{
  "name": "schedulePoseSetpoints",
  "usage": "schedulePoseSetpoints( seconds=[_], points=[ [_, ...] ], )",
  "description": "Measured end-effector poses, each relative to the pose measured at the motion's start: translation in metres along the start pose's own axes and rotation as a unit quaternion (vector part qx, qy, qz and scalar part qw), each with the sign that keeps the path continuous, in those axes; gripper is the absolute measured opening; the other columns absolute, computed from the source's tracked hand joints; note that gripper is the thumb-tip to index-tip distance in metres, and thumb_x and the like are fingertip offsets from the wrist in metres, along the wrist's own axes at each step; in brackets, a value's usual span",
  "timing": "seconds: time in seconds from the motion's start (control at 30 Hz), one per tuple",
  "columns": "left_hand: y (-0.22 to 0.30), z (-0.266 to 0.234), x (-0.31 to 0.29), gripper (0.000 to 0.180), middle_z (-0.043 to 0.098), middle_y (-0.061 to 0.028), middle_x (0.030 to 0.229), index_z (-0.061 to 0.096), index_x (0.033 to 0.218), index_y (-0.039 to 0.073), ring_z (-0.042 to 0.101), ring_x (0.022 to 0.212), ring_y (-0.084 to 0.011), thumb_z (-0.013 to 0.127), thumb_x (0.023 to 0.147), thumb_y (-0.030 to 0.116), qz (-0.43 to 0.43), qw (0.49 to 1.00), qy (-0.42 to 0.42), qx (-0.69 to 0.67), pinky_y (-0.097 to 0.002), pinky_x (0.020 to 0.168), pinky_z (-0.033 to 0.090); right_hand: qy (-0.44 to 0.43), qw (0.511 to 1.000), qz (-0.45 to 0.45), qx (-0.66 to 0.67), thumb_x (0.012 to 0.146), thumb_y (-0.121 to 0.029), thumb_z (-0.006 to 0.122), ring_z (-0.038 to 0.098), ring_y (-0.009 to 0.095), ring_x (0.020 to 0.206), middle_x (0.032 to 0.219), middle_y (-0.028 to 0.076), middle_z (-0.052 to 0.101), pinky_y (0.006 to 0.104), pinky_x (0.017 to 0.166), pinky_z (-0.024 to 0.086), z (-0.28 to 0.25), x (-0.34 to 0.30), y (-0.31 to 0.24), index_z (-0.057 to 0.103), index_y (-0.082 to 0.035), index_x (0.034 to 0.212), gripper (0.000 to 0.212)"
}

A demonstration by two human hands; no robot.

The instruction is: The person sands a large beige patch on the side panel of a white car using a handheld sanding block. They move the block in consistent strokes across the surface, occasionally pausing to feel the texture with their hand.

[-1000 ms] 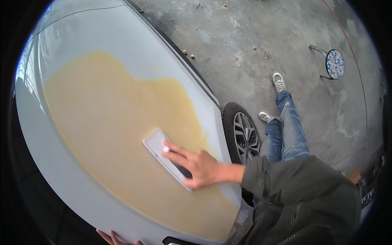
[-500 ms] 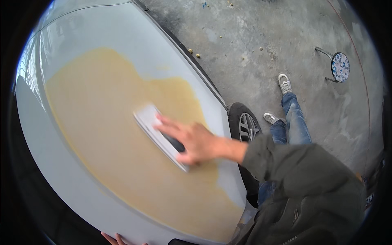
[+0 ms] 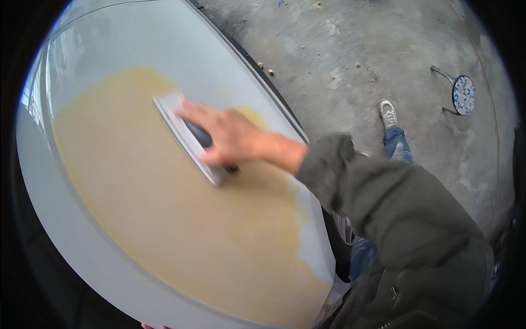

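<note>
My right hand [image 3: 233,134] is closed around the dark grip of a long, pale sanding block [image 3: 173,118]. The block lies flat on a tan-yellow filler patch [image 3: 164,219], toward the patch's upper part. That patch spreads over a light grey car panel [image 3: 82,230], with yellower, uneven borders. Some motion blur softens the fingers. Of my left hand [image 3: 154,327], only a few fingertips show at the panel's lower edge; the rest is out of frame, so its grip cannot be made out.
A car wheel [image 3: 342,227], mostly hidden by my sleeve, stands under the panel's right edge. A small round stool [image 3: 464,95] with a patterned seat is on the concrete floor [image 3: 339,60] at right. My shoe [image 3: 388,114] and small yellowish lumps [image 3: 270,72] are on the floor.
My right hand has slid the sanding block up and left across the filler patch. Less of my left hand shows, and the view has shifted slightly.
</note>
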State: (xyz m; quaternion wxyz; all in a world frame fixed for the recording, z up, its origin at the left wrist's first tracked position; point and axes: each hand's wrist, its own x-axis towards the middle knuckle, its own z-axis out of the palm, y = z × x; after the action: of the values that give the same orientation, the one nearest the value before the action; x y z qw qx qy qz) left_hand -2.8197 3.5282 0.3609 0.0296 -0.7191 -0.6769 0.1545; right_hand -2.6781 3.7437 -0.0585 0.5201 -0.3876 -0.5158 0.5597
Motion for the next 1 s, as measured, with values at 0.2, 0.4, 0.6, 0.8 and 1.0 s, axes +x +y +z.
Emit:
schedulePoseSetpoints(
  seconds=[0.2,0.4,0.6,0.8,1.0],
  points=[
    [-0.011,0.005,-0.002,0.081,0.010,-0.0301,0.166,0.035,0.155,0.012,0.019,0.152,-0.0479,0.063,0.094,0.057,-0.003,1.000,0.011,-0.002,-0.0662,0.117,0.024,-0.031,0.999,-0.030,0.029,0.069,-0.026,0.071,0.066,0.038,0.114,0.157,0.023,0.043,0.0435,0.093,0.057,-0.001,-0.025,-0.006,0.049,-0.009,0.147,0.083],
    [-0.010,0.003,-0.003,0.080,0.011,-0.0296,0.166,0.036,0.155,0.013,0.019,0.151,-0.0478,0.062,0.093,0.058,-0.002,1.000,0.009,-0.006,-0.0651,0.117,0.025,-0.004,0.999,-0.052,0.000,0.068,-0.022,0.071,0.065,0.038,0.114,0.160,0.020,0.040,0.0443,0.095,0.055,-0.004,0.010,-0.005,0.047,-0.010,0.150,0.086],
    [-0.005,0.003,-0.001,0.079,0.012,-0.0299,0.166,0.036,0.155,0.012,0.023,0.150,-0.0488,0.060,0.095,0.057,-0.013,0.999,0.005,0.032,-0.0635,0.117,0.028,0.001,0.997,-0.075,-0.008,0.069,-0.024,0.070,0.059,0.039,0.126,0.157,0.021,0.042,0.0429,0.103,0.053,-0.003,0.028,0.002,0.047,-0.010,0.150,0.085],
    [-0.002,0.001,-0.005,0.078,0.013,-0.0295,0.166,0.034,0.156,0.011,0.025,0.149,-0.0483,0.059,0.096,0.055,-0.009,0.999,-0.004,0.032,-0.0636,0.116,0.030,-0.043,0.999,-0.009,-0.003,0.068,-0.024,0.069,0.063,0.037,0.122,0.157,0.021,0.044,0.0420,0.097,0.055,-0.013,0.023,-0.005,0.050,-0.010,0.147,0.083],
    [0.006,-0.001,-0.002,0.077,0.013,-0.0315,0.165,0.035,0.155,0.011,0.025,0.149,-0.0498,0.061,0.096,0.053,-0.028,0.999,-0.008,0.037,-0.0637,0.116,0.030,0.001,0.999,-0.047,0.003,0.069,-0.024,0.072,0.060,0.039,0.122,0.156,0.022,0.043,0.0434,0.098,0.053,-0.006,0.060,0.013,0.047,-0.012,0.149,0.085]
  ],
)
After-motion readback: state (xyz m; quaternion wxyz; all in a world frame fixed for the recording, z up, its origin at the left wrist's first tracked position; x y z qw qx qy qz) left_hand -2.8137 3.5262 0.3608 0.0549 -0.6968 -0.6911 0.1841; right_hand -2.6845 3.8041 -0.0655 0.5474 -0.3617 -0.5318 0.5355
